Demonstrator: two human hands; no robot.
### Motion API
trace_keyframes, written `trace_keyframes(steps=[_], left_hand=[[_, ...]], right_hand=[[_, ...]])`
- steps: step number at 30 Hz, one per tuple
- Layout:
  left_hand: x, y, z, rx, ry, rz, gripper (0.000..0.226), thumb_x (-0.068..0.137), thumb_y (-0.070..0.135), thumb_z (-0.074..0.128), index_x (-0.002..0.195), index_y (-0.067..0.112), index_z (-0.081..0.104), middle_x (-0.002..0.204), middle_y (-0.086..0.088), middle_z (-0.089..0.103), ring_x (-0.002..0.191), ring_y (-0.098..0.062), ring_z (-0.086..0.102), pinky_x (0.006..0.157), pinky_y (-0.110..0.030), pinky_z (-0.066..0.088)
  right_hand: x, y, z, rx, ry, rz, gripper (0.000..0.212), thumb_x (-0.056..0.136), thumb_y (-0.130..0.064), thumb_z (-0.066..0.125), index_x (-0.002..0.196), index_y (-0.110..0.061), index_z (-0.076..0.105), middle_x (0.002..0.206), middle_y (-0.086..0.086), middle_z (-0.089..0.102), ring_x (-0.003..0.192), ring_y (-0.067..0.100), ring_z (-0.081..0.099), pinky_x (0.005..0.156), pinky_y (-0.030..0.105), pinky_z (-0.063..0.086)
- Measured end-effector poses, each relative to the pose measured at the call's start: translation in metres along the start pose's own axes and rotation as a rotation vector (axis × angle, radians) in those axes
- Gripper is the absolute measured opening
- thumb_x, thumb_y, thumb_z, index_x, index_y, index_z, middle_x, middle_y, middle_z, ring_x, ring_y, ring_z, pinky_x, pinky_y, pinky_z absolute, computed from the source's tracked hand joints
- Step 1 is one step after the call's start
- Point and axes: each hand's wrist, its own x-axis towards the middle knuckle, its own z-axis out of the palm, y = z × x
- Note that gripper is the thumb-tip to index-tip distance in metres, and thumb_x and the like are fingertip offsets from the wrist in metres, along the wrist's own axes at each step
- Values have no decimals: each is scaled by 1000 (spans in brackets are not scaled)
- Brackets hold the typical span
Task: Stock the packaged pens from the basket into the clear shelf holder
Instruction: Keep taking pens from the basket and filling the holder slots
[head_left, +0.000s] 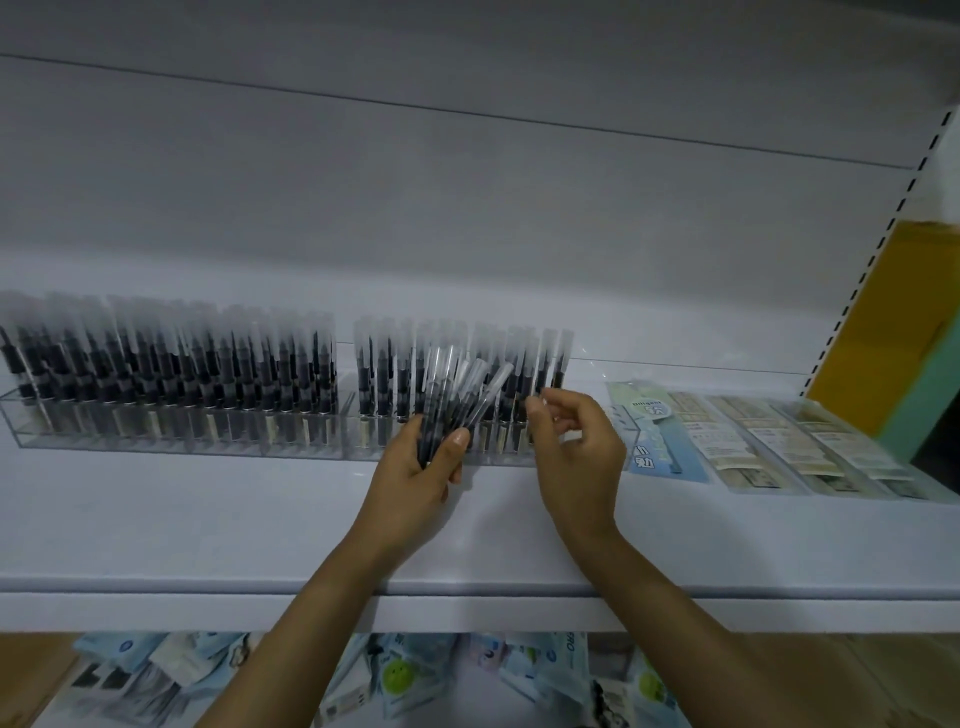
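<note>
dim white shelf carries clear holder, flat packets beside | left hand fingers grasp pen bundle | right hand fingers curled, grasp unclear

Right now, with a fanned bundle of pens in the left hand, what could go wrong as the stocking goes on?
1. The left hand grips the bundle of packaged pens at its lower end only. The tops splay apart, so one could slip out onto the shelf.
2. The right hand is close against the upright pens at the right end of the clear holder. A nudge might topple that row.
</note>
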Motion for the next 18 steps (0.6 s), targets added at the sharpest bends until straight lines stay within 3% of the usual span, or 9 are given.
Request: trace_keyframes(steps=[1,2,5,9,13,18], left_hand=[[1,-1,0,7,0,8,56,86,47,54,115,-1,51,63,3,55,55,-2,52,57,-40,47],[1,-2,0,5,-7,19,48,88,45,54,109,2,54,61,6,54,53,-2,49,55,-30,41],[0,-1,-1,5,-42,52,33,89,44,51,90,12,56,62,2,57,50,-7,47,55,-20,37],[-3,3,0,-18,-69,68,22,94,33,50,91,13,57,66,-1,63,46,-8,45,49,-19,39],[-3,1,0,-11,-85,86,9,97,22,50,96,20,59,69,0,68,42,-4,46,47,-15,37],[-4,3,2,-27,-81,102,8,95,15,53,98,14,60,72,-4,67,45,3,52,49,-8,38]], right_hand=[[-3,-7,-1,44,-60,29,11,88,-26,67,97,-21,67,83,-8,67,76,6,62,67,14,48],[-7,-12,0,81,-156,73,12,88,-27,66,97,-20,69,84,-10,68,77,4,63,68,13,48],[-14,-22,4,179,-405,203,8,87,-21,67,92,-27,69,85,-9,70,77,3,64,65,18,50],[-17,-24,4,317,-389,379,8,90,-12,63,89,-18,68,83,3,70,72,3,65,55,18,48],[-18,-23,1,391,-327,449,7,92,-12,59,93,-10,65,77,2,69,69,5,65,55,18,50],[-19,-25,2,439,-378,470,9,91,-6,60,100,-6,61,80,5,73,77,17,70,61,24,54]])
